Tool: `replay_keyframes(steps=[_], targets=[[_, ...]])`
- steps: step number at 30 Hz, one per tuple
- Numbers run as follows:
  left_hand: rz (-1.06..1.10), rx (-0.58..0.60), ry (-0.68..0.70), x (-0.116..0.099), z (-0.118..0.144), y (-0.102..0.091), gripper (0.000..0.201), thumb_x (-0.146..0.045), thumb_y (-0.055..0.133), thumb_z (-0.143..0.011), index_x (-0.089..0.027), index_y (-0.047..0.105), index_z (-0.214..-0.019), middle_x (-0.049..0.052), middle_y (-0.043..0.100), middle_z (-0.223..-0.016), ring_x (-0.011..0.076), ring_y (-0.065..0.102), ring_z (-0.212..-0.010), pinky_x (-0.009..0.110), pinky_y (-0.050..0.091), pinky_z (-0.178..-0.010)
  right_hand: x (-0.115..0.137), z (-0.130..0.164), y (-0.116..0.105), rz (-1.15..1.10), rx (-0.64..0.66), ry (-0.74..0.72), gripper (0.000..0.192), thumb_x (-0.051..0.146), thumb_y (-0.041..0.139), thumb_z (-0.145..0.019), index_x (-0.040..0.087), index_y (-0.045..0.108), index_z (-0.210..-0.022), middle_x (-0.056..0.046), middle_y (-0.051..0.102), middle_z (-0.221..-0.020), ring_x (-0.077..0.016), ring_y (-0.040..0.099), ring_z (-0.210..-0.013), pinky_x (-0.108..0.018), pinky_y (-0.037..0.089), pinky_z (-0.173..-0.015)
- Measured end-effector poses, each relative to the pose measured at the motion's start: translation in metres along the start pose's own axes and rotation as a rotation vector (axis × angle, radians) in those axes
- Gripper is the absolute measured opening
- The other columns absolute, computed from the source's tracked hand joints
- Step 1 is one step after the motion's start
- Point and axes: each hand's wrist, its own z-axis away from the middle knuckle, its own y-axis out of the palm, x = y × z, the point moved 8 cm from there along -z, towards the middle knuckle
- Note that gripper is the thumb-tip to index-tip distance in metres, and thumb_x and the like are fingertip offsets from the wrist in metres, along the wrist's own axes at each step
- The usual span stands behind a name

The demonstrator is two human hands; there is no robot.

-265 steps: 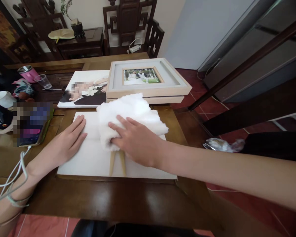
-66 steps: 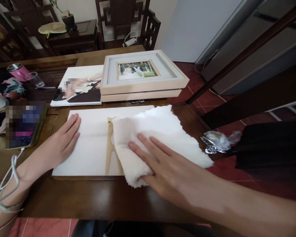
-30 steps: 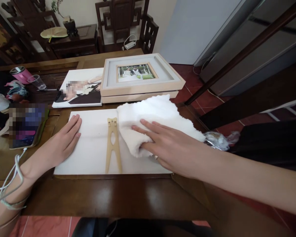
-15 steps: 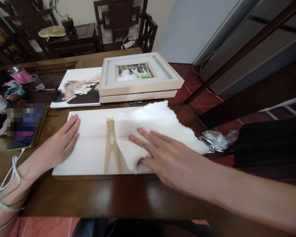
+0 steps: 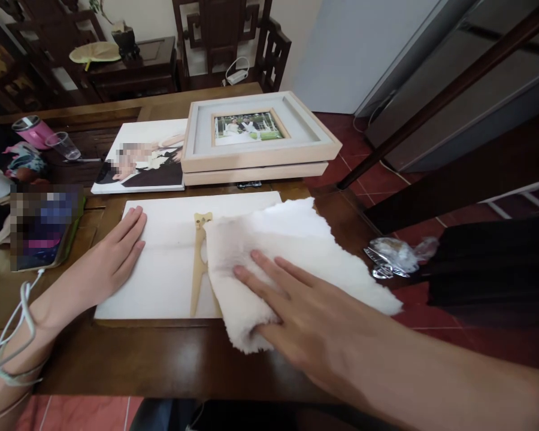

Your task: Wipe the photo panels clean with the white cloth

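A white board (image 5: 161, 275) lies flat on the dark wooden table, with a beige forked stand leg (image 5: 198, 263) on its middle. The leg has small screws at its top, and its right prong is mostly hidden. My left hand (image 5: 117, 245) rests on the board's left edge, fingers stretched out flat. A white fluffy cloth (image 5: 332, 257) covers the board's right part and hangs past its front and right edges. My right hand (image 5: 291, 293) presses on this cloth with spread fingers, its thumb at the cloth's folded front edge.
Behind the board, stacked picture frames (image 5: 256, 161) stand beside a photo panel (image 5: 157, 173). On the left are a phone (image 5: 49, 233) with a white cable, a pink tumbler (image 5: 31, 131) and a clear cup (image 5: 63, 145). Crumpled plastic (image 5: 390, 254) lies at right.
My right hand has drawn the cloth toward me, and it now covers the leg's right prong. More of the board's far right edge shows. My left hand stays in place.
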Motion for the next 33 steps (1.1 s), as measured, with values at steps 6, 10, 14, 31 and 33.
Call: replay_keyframes(steps=[6, 10, 14, 31, 33], targets=[[0.0, 0.0, -0.005, -0.003, 0.0, -0.001, 0.063, -0.046, 0.022, -0.099, -0.014, 0.02, -0.154, 0.007, 0.014, -0.164, 0.0291, 0.016, -0.149, 0.047, 0.018, -0.122, -0.016, 0.001, -0.001, -0.025, -0.016, 0.017, 0.014, 0.01, 0.069, -0.075, 0.017, 0.075, -0.086, -0.021, 0.057, -0.134, -0.0421, 0.051, -0.126, -0.052, 0.052, -0.096], [-0.003, 0.002, -0.005, -0.002, 0.001, -0.001, 0.063, -0.046, 0.023, -0.099, -0.014, 0.021, -0.153, 0.008, 0.014, -0.164, 0.0295, 0.017, -0.149, 0.047, 0.018, -0.122, -0.044, -0.004, 0.005, 0.089, 0.036, 0.064, 0.023, 0.002, 0.069, -0.07, 0.013, 0.074, -0.09, -0.023, 0.054, -0.137, -0.044, 0.049, -0.127, -0.053, 0.051, -0.096], [-0.006, -0.003, 0.011, 0.0, 0.001, -0.001, 0.062, -0.046, 0.023, -0.1, -0.015, 0.021, -0.153, 0.007, 0.013, -0.164, 0.0295, 0.017, -0.149, 0.047, 0.018, -0.122, -0.048, -0.007, 0.008, 0.152, 0.065, 0.065, 0.023, 0.003, 0.069, -0.07, 0.01, 0.074, -0.092, -0.027, 0.052, -0.137, -0.0465, 0.048, -0.127, -0.054, 0.052, -0.095], [0.01, 0.008, -0.011, -0.002, 0.0, -0.002, 0.064, -0.047, 0.023, -0.099, -0.013, 0.021, -0.153, 0.006, 0.012, -0.164, 0.029, 0.017, -0.149, 0.044, 0.016, -0.123, -0.061, -0.002, 0.01, 0.078, 0.016, 0.054, 0.028, 0.0, 0.071, -0.064, 0.014, 0.074, -0.088, -0.02, 0.053, -0.14, -0.0411, 0.045, -0.131, -0.053, 0.047, -0.102], [0.007, 0.005, -0.004, -0.001, 0.001, -0.002, 0.064, -0.047, 0.023, -0.099, -0.013, 0.021, -0.153, 0.005, 0.012, -0.164, 0.0294, 0.017, -0.149, 0.045, 0.017, -0.123, -0.049, 0.001, 0.009, 0.063, 0.019, 0.045, 0.026, 0.001, 0.072, -0.064, 0.013, 0.074, -0.087, -0.023, 0.053, -0.139, -0.0429, 0.046, -0.13, -0.054, 0.049, -0.1]])
